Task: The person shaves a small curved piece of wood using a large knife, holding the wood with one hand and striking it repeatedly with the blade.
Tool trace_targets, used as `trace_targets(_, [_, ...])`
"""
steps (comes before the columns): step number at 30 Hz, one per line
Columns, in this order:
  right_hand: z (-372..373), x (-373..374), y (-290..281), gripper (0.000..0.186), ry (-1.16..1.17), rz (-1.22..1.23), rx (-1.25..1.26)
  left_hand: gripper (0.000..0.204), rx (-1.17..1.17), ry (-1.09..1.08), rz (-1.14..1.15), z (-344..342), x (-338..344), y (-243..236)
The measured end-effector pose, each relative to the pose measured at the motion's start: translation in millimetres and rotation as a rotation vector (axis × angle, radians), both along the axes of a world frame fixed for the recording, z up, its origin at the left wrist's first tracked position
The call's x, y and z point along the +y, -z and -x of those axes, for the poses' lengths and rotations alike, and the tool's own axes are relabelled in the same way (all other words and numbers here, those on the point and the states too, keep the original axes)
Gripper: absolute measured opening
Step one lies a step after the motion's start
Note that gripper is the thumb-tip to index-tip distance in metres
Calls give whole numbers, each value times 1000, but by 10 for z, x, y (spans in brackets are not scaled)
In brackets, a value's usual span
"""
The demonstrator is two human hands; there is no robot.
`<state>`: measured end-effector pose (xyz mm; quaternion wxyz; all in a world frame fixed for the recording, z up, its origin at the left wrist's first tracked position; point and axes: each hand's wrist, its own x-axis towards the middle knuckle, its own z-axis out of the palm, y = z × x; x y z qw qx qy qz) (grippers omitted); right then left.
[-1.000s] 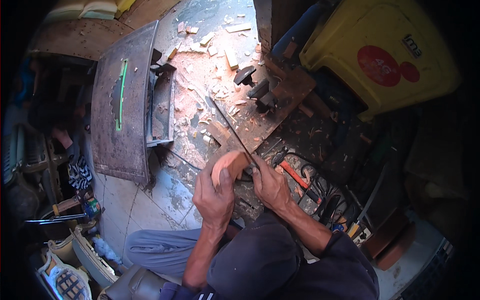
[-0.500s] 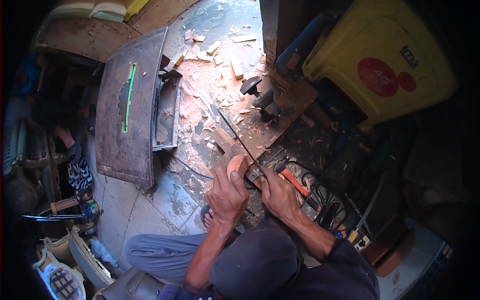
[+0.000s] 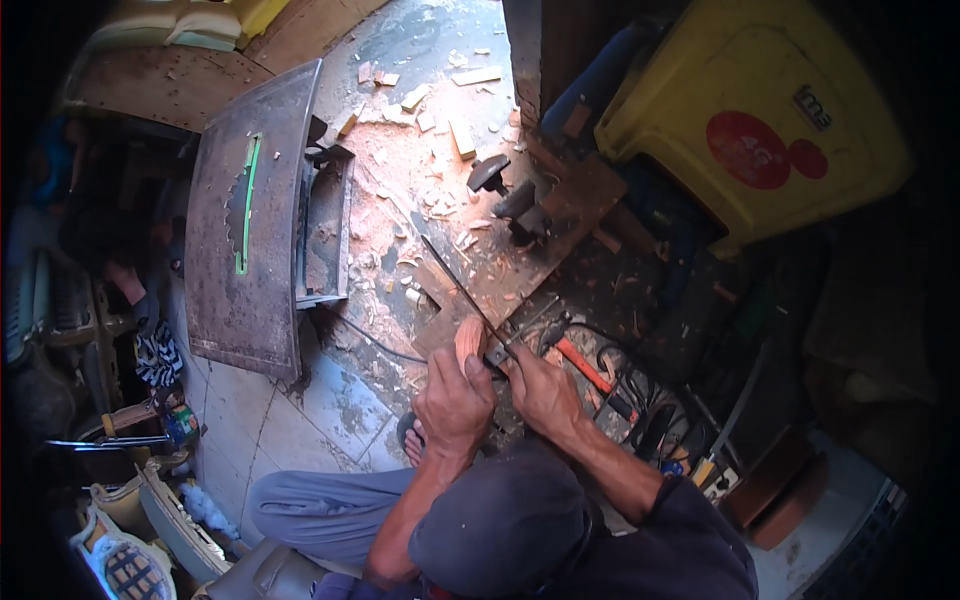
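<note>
My left hand (image 3: 453,405) is closed round a small curved piece of reddish wood (image 3: 468,338), whose upper end stands out past the fingers. My right hand (image 3: 543,393) grips the near end of a long thin dark file (image 3: 460,288). The file slants away up and to the left, its shaft passing close along the right side of the wood. Whether file and wood touch is hard to make out. Beyond both hands lies a flat brown board (image 3: 535,275) with shavings on it.
A table saw (image 3: 225,300) with a green slot plate stands to the left. Offcuts and sawdust (image 3: 385,160) cover the floor ahead. Right of my hands lie an orange-handled tool (image 3: 584,366) and tangled black cables (image 3: 655,405). A yellow plastic chair (image 3: 660,140) is at the upper right.
The piece of wood has turned in my left hand and shows a narrower side. My right hand and the file have shifted slightly left and nearer, while the whole view slid a little.
</note>
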<state>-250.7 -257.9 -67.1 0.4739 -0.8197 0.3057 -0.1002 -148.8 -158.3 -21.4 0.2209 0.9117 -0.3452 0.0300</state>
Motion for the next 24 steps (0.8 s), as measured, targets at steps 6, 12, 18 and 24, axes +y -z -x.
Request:
trace_targets(6, [163,147,336,30,-50,-86,284,28,46,-18,-28,149,54,47])
trace_targets(12, [158,247,79,27,8,-78,127,32,93,-43,-48,164,214,91])
trace_targets(18, [23,146,-105,25,110,38,-216,38,29,-41,18,171,349,160])
trace_targets(24, [-2,25,54,30,0,28,116,40,-2,-26,95,131,330,252])
